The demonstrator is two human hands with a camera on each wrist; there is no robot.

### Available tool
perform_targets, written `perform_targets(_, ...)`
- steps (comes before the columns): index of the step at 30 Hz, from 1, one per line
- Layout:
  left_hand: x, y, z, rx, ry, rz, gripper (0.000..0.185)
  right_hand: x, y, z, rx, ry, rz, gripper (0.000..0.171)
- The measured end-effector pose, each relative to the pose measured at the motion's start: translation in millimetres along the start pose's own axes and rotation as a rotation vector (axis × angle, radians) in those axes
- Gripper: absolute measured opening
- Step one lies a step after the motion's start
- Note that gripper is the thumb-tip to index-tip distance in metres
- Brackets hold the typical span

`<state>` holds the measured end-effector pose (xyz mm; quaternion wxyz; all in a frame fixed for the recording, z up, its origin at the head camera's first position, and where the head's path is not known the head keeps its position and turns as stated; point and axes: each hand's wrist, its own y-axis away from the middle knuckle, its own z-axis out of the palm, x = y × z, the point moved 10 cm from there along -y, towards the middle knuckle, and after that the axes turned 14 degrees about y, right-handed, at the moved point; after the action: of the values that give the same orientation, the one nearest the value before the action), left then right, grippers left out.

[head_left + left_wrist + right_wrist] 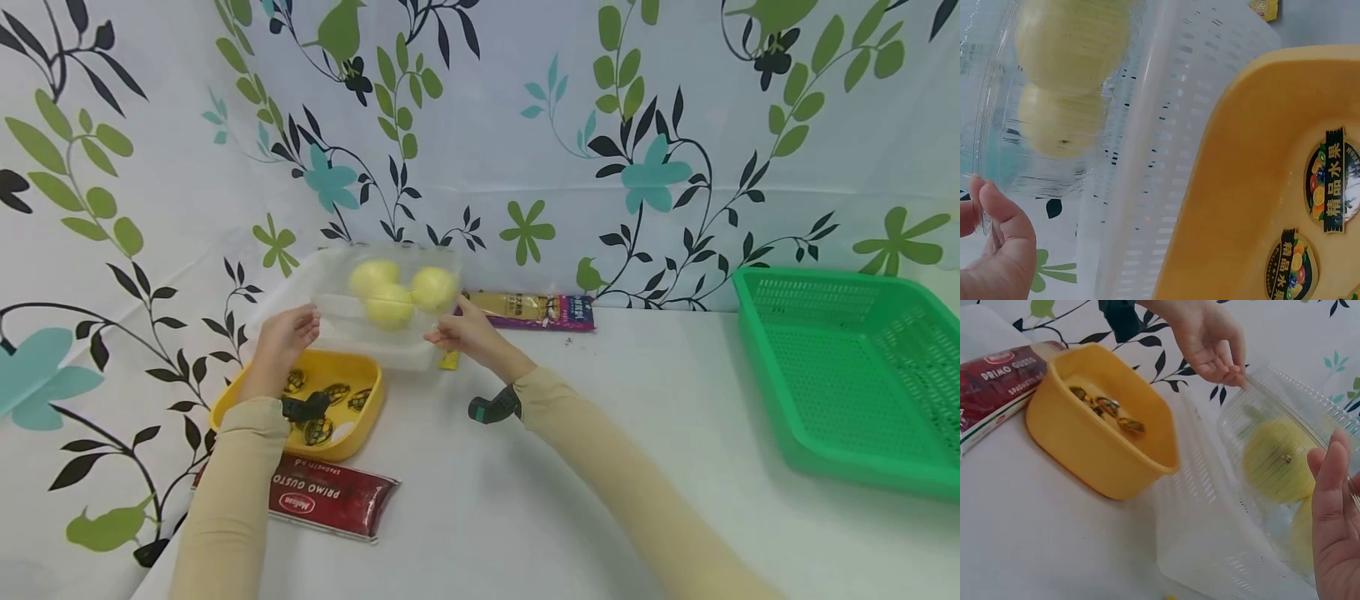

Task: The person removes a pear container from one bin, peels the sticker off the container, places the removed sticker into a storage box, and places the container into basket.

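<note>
The left hand [288, 333] pinches the left edge of the clear plastic box [390, 287], held just above the white basket [300, 292], behind the yellow tub [360, 417]. Three yellow fruits [390, 296] make it fairly heavy for thin, slippery, flexing walls; the stiffer rims look safest. The right hand [465, 332] pinches the right edge.

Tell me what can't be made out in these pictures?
- Third yellow fruit in the clear plastic clamshell box: left wrist view shows two, the top edge cuts one.
- Right hand: right wrist view crops it at the edge; its grip is unclear.
- Stickers in the yellow plastic tub: blurred there.
- Purple-and-yellow flat packet: print too small, head view.
</note>
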<state>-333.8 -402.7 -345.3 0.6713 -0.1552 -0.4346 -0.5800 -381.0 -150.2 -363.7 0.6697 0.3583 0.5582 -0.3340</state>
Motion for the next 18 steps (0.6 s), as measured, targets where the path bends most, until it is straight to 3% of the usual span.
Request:
perform_targets(3,3.9,-5.9,-9.7,0.059,0.031,-0.004,0.005,-0.9,-10.9,4.5,0.009,-0.018,0.018,0.069)
perform_targets(7,15.9,-15.4,-22.2,0.163,-0.026,0.069,0.003,5.3,-26.5,9.9,0.023,-0.014,0.061,0.07)
perform_targets(10,18.8,-22.6,-34.4,0.268,-0.101,0.094,0.017,19.4,-35.0,12.7,0.031,0.01,0.123,0.071)
perform_targets(14,11.2,-29.9,-51.5,0.369,-0.132,0.068,0.037,33.3,-41.9,13.3,0.063,0.042,0.161,0.075)
perform_targets(18,8.7,-34.1,-64.8,0.412,-0.134,0.105,0.02,35.9,-46.3,18.6,0.074,0.06,0.171,0.077)
